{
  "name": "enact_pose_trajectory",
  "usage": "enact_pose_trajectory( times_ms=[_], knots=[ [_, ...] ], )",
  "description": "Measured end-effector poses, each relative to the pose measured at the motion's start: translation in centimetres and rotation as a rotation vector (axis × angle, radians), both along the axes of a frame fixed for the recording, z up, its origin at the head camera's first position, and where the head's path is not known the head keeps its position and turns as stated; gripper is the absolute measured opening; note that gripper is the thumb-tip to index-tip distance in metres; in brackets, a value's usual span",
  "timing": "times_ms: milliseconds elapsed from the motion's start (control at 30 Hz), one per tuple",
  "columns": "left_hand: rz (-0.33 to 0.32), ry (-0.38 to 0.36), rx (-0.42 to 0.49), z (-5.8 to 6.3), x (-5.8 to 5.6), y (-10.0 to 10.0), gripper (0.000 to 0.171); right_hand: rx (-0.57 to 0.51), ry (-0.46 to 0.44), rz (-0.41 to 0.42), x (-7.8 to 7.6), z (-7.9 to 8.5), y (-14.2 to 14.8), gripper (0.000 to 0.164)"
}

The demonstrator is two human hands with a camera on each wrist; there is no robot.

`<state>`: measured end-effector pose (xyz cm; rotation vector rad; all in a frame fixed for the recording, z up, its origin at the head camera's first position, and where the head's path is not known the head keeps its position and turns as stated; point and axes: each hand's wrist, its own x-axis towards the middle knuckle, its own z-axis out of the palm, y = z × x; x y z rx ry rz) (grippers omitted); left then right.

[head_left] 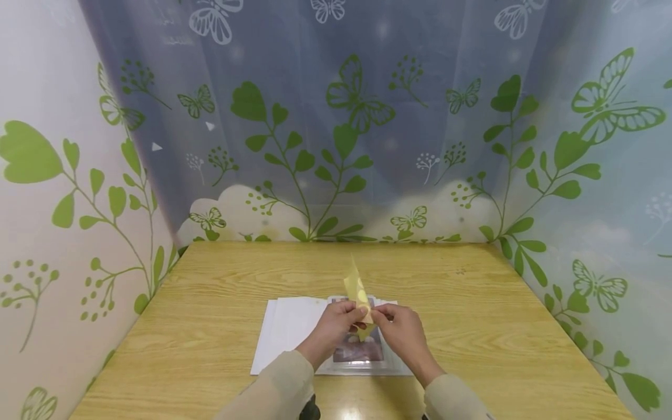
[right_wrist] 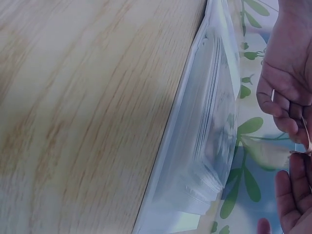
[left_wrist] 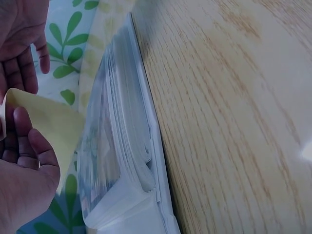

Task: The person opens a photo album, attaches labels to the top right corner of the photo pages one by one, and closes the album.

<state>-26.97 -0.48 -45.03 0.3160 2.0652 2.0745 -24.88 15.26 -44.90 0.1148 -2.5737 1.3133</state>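
Note:
Over an album [head_left: 289,329] lying open on the table, my two hands meet at a thin yellow sheet [head_left: 353,284] with pale round spots. My left hand [head_left: 332,328] grips the sheet's lower part between thumb and fingers. Close beside it, my right hand [head_left: 405,333] pinches the sheet's right edge. The sheet stands up above the hands, and a yellow piece also shows below them. Under the hands lies a dark picture [head_left: 359,352] in a clear sleeve. In the left wrist view, the yellow sheet [left_wrist: 53,122] looks bent; the fingertips are partly cut off there.
The album's stacked clear sleeves [right_wrist: 207,97] rise in a thick layer above its white cover. Below is a wood-grain table [head_left: 210,326]. Hanging cloth [head_left: 315,146] printed with leaves and butterflies stands behind the table and along both sides.

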Motion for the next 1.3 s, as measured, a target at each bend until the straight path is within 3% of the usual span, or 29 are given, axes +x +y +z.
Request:
enact_pose_trajectory(
  times_ms=[133,333,633,1067,1300],
  knots=[
    [0.007,0.002,0.011,-1.8,-1.3,0.0,0.024,-0.014,-0.012,-0.013,-0.2,-0.2,0.2,0.014],
    [0.026,0.009,-0.009,-1.7,-1.3,0.0,0.025,-0.018,-0.021,-0.045,-0.5,-0.4,0.3,0.012],
    [0.119,-0.027,-0.068,-1.4,-1.2,-0.4,0.022,-0.084,-0.052,-0.061,-0.4,-0.1,0.4,0.015],
    [0.115,-0.035,-0.06,-1.4,-1.4,-0.9,0.022,-0.144,-0.085,-0.126,-0.9,-0.2,0.8,0.018],
    [0.125,-0.063,-0.042,-1.6,-1.5,-1.5,0.019,-0.15,-0.056,-0.139,-0.8,-0.1,1.4,0.019]
  ],
)
